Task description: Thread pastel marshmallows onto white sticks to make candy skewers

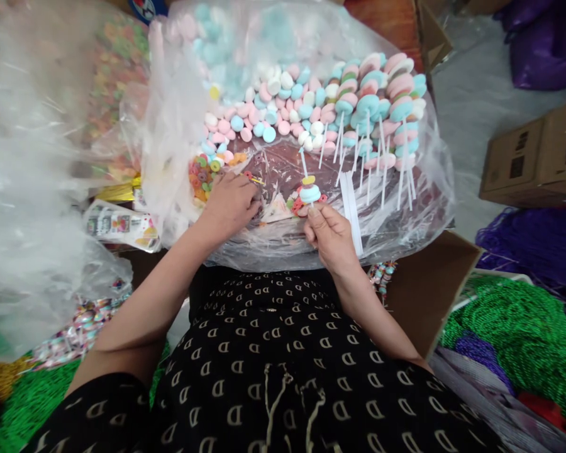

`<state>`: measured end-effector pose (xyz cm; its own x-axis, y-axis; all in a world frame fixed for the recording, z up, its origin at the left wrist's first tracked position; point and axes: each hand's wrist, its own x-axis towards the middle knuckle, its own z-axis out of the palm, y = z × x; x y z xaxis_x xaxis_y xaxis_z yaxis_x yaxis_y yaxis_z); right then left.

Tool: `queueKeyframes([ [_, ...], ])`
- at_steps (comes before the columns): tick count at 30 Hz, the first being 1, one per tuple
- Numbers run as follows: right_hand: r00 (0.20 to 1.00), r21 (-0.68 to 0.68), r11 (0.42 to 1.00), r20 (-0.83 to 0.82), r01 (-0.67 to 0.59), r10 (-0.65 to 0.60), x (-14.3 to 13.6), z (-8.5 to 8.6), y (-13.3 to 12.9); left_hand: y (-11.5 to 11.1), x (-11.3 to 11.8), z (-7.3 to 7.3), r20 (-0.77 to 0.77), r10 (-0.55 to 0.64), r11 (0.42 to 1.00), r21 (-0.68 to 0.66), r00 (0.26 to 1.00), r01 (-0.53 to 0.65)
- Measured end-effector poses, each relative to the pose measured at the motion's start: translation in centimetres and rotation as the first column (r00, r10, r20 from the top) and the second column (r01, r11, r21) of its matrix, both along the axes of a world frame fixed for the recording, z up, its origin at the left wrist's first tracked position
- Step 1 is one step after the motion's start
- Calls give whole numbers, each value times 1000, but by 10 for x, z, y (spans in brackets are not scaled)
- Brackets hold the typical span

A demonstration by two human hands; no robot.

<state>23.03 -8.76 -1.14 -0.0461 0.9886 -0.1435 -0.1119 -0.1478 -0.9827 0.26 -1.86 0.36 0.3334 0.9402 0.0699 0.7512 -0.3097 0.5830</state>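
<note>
Between the thumb and fingers of my right hand (327,233) is a white stick (304,162) with a pale blue candy and a yellow ring threaded on it, its tip pointing up. My left hand (231,204) rests on the plastic sheet at the small colourful ring candies (200,176), fingers bent downward; whether they grip anything is hidden. Beyond both hands lies a heap of pink, white and blue round candies (283,94). Several finished-looking candy stacks on sticks (368,107) lie at the right of the sheet.
White strips (351,211) lie right of my right hand. A large plastic bag of candies (117,94) and a printed packet (122,223) are at the left. At the right are a cardboard box (532,157), green beads (514,333) and a purple bag (547,50).
</note>
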Motion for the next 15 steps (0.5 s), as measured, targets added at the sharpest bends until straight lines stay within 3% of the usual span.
queueKeyframes([
  [5, 999, -22, 999, -6, 40, -40, 0, 0, -1, 11, 19, 20, 238, 42, 983, -185, 970, 3],
  [9, 996, -24, 997, -27, 80, -81, 1, 1, -2, 18, 23, 28, 382, 26, 977, -204, 924, 57],
  [12, 996, -27, 996, -41, 81, -82, 1, 2, -1, 20, 4, 26, 316, -20, 987, -143, 949, 68],
  [15, 996, -25, 997, -54, 76, -77, 0, 3, -1, 18, -16, 15, 114, -136, 984, -99, 984, 147],
])
